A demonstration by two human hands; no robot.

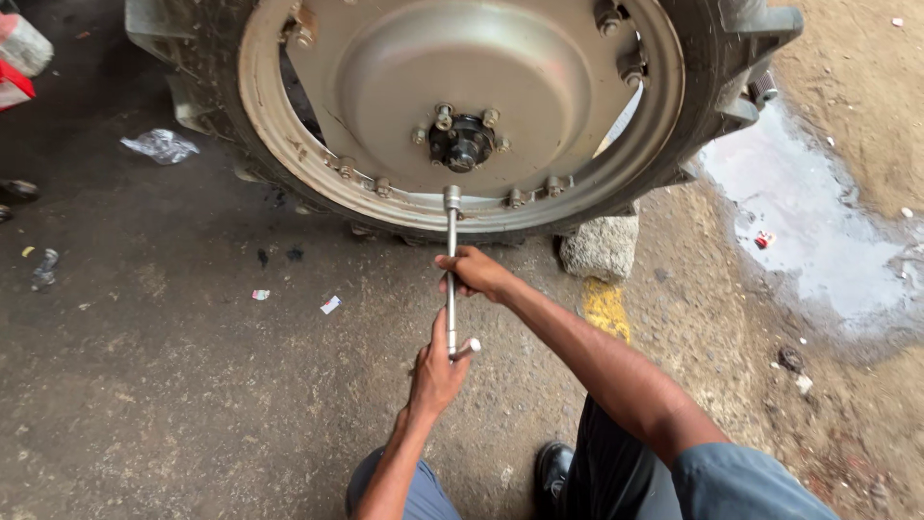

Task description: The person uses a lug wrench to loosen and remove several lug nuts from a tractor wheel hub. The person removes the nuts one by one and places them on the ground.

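- Socket wrench (450,252) sits on a rim bolt below the wheel hub (462,143)
- Right hand (476,273) wraps its shaft; left hand (435,371) clasps the handle end
- Bolt-turning step; both grips look needed for a firm twist

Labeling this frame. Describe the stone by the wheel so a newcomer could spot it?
Start at the big wheel filling the top. Under its lower right edge, a pale grey stone sits against the tyre. It is the only chunky block; the ground nearby holds just small litter and a puddle.
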